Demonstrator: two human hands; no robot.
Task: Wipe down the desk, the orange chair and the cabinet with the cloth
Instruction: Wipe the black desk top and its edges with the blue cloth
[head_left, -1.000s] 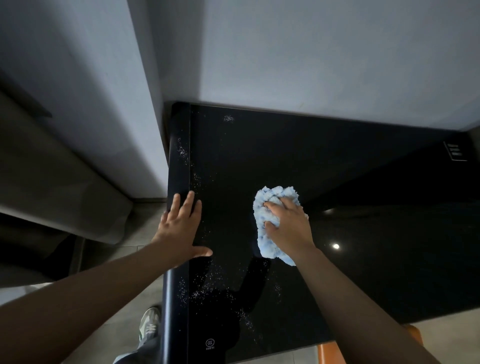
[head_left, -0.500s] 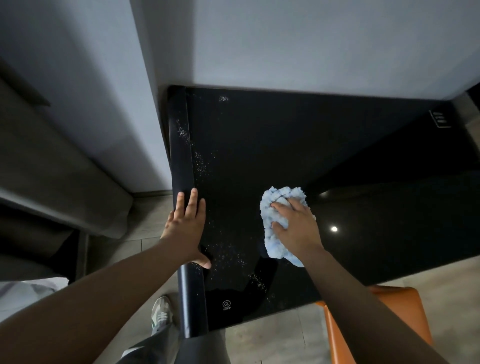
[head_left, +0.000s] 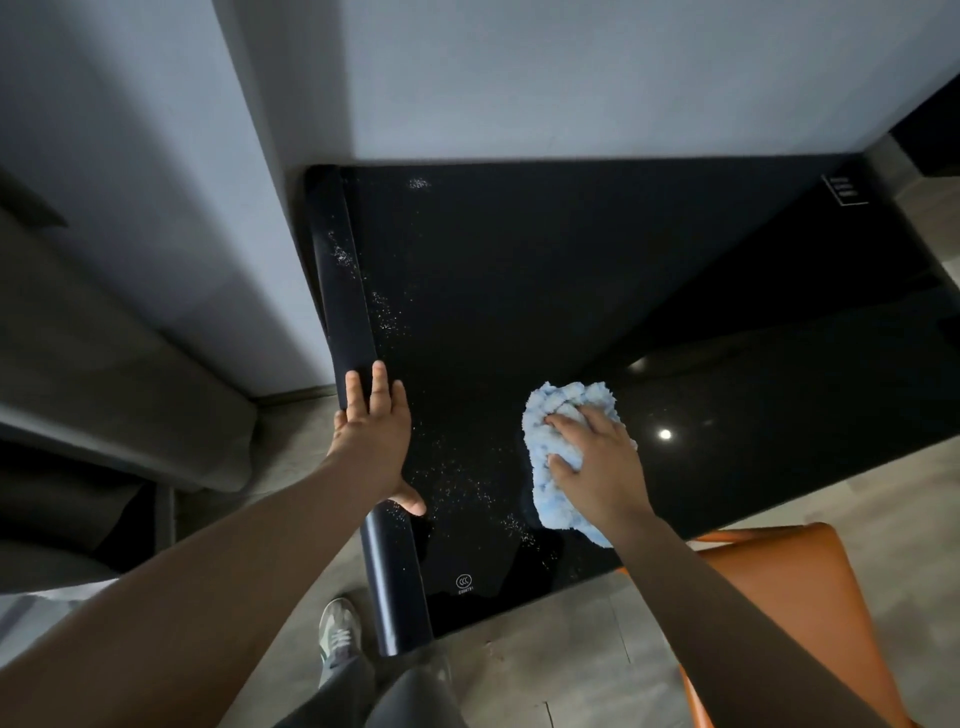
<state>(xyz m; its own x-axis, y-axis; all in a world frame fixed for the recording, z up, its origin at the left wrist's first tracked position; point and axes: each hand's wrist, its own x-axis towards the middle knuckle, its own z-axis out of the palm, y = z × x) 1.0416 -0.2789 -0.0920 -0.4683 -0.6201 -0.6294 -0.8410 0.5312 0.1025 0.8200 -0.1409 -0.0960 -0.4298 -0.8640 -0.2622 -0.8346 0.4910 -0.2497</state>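
Two bare arms are reaching down over the glossy black desk (head_left: 519, 291). The left hand (head_left: 375, 441) is lying flat on the desk's rounded left edge, fingers straight and close together pointing away from the person, thumb spread out onto the top; it is holding nothing. The right hand (head_left: 597, 467) is pressing down on a fluffy light-blue cloth (head_left: 563, 457), its fingers curled into the pile and gripping it. Most of the bunched cloth is sticking out beyond and left of the fingertips, with its long axis running from near to far across the desk. White specks are lying scattered between the hands. An orange chair (head_left: 800, 587) is standing just below the near edge, under the right forearm.
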